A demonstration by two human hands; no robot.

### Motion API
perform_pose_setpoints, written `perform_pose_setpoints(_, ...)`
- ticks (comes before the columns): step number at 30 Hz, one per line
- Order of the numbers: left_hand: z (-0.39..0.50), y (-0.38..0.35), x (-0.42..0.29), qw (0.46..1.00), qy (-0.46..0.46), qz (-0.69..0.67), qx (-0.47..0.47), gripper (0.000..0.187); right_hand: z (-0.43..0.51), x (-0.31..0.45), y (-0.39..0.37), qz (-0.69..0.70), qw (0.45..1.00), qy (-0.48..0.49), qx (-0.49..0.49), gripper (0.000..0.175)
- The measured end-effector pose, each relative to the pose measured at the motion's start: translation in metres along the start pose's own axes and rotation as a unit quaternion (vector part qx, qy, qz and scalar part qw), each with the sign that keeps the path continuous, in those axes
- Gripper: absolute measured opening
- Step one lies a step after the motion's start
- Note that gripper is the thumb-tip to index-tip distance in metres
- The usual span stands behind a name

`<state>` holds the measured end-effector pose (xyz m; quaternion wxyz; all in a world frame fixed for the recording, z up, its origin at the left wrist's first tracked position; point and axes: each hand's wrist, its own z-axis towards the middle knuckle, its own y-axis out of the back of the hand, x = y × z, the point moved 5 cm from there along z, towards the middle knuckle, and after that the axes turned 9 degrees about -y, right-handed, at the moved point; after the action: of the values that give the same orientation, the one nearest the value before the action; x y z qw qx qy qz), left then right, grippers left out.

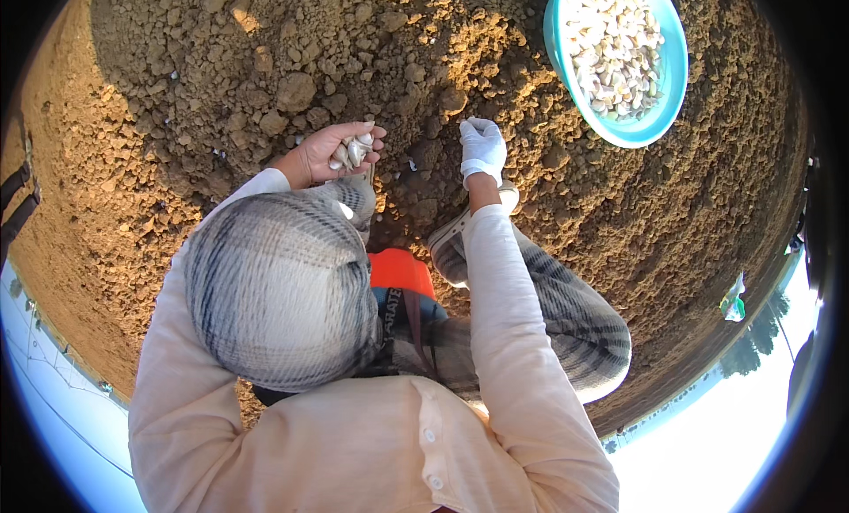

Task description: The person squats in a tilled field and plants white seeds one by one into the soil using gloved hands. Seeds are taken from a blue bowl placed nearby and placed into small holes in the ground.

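My bare left hand [331, 153] is cupped palm up above the soil and holds several pale garlic cloves [353, 151]. To its right, my right hand [483, 147] wears a white glove, its fingers drawn together over the ground; whether something is pinched between the fingertips cannot be made out. Between the two hands a small white piece [412, 164] lies on the soil. A turquoise plastic basin [630, 140] filled with garlic cloves [613, 48] stands at the upper right, beyond my right hand.
Cloddy brown soil [663, 228] surrounds me, with larger clods [296, 92] beyond my left hand. My shoe [451, 238] rests below my right hand, and an orange object [401, 272] is between my legs. A green and white scrap [733, 301] lies far right. Dark limbs show at the left edge.
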<state>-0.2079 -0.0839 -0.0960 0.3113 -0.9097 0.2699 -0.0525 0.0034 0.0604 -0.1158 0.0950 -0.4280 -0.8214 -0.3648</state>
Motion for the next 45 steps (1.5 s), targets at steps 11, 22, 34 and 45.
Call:
perform_pose_setpoints(11, 0.007, -0.015, -0.005, 0.997, 0.014, -0.062, 0.045, 0.036, 0.076, 0.043, -0.024, -0.408, 0.898, 0.161, 0.028, 0.023)
perform_pose_setpoints(22, 0.012, -0.022, -0.024, 0.994, -0.050, -0.039, 0.086, 0.044, 0.060, 0.067, -0.014, -0.389, 0.906, 0.161, 0.035, 0.024)
perform_pose_setpoints(34, 0.008, -0.025, -0.019, 0.997, -0.037, 0.005, 0.062, 0.034, -0.062, 0.097, -0.060, -0.202, 0.895, 0.287, 0.274, 0.033)
perform_pose_setpoints(45, 0.015, -0.014, -0.008, 0.984, -0.035, 0.172, 0.024, 0.029, -0.043, 0.057, -0.067, -0.047, 0.928, 0.121, 0.348, 0.019)
